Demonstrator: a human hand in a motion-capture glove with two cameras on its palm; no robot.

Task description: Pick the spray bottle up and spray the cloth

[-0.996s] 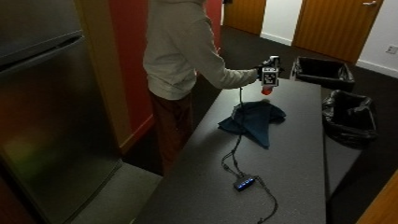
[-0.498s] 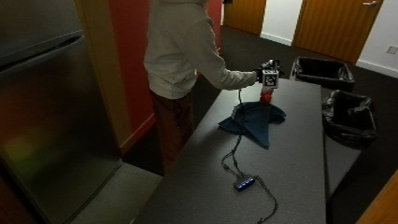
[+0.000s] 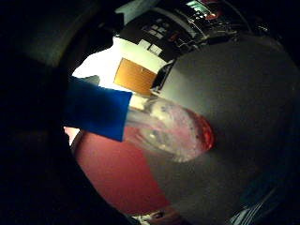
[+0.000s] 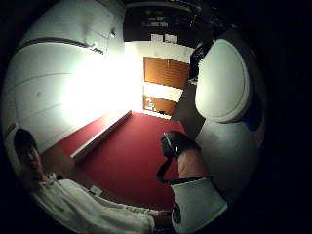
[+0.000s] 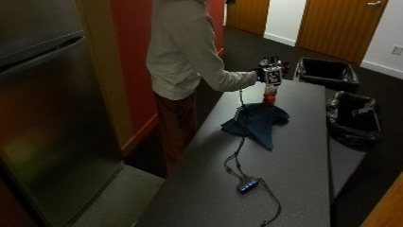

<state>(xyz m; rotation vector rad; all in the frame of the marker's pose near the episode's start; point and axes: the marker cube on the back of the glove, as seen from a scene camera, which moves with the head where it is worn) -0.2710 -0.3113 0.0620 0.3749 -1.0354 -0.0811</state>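
1. Dark blue cloth [image 5: 257, 124] is lying crumpled on the grey surface [image 5: 296, 165]; I'll place everything else off it.
2. Spray bottle [image 5: 269, 96] sits just past the cloth's far edge, upright, with its reddish base down at the surface.
3. Gloved right hand [image 5: 269, 74] is wrapped around the top of the bottle. In the little-finger palm view the clear body [image 3: 168, 133] with its blue label fills the middle, so it's right against the palm.
4. On the near side of the cloth, a cable runs to a small hub [image 5: 247, 185] with blue lights.
5. Two black bins [image 5: 354, 118] stand on the floor beyond the surface's far side from the person.
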